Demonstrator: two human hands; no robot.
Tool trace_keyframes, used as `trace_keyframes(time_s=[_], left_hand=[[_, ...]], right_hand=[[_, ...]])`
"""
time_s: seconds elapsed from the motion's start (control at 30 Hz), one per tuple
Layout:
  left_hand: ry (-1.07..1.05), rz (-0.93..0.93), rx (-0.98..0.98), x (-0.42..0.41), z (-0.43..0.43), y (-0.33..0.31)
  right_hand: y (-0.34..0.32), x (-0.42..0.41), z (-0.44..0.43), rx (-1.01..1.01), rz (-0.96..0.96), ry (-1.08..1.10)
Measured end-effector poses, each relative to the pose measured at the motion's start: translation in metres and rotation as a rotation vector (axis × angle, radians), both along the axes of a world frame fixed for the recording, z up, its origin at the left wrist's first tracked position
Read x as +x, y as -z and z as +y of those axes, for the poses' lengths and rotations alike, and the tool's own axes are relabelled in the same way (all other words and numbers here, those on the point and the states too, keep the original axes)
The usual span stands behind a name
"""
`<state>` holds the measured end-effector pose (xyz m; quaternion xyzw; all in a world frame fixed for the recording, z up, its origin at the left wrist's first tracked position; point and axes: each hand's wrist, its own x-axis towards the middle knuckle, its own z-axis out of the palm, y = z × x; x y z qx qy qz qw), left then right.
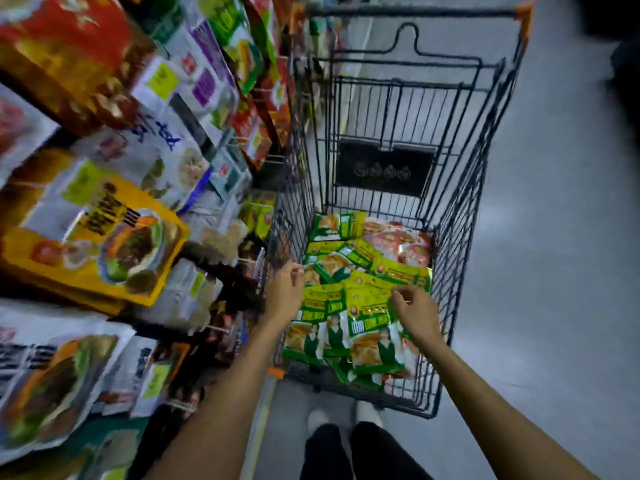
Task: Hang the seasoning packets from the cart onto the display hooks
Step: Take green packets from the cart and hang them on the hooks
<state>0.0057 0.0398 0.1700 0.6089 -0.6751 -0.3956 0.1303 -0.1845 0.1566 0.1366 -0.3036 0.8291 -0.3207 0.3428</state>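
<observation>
Aisle floor [540, 271], lower centre, bore cart [462, 216] of seasoning packets [349, 265]; left hand [285, 291] slack, right hand [414, 308] of unclear grip; top-edge pinch advisable.

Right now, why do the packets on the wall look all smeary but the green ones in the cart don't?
Head view: the hanging display packets on the left are streaked by motion blur; the green seasoning packets in the cart are sharper, with small shiny glints; the cart's wires bow because the wide-angle lens bends the edges.
</observation>
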Motion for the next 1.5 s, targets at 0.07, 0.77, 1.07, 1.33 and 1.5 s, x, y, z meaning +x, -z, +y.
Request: trace_keyframes(time_s=[0.07,0.77,1.07,1.33,1.5], left_hand=[[0.029,-0.046,0.08,-0.003,-0.006,0.036],[-0.15,-0.428,0.395,-0.015,0.021,0.222],[-0.21,-0.344,0.373,-0.013,0.013,0.227],[-0.217,-0.247,0.36,0.001,0.003,0.222],[-0.176,-0.042,0.318,0.01,0.001,0.198]], right_hand=[[0.033,0.002,0.002,0.076,0.007,0.033],[0.171,0.029,0.01,0.5,0.185,0.198],[0.176,0.025,0.011,0.414,0.046,0.265],[0.165,0.019,0.011,0.305,-0.096,0.152],[0.134,0.009,0.01,0.244,-0.098,0.176]])
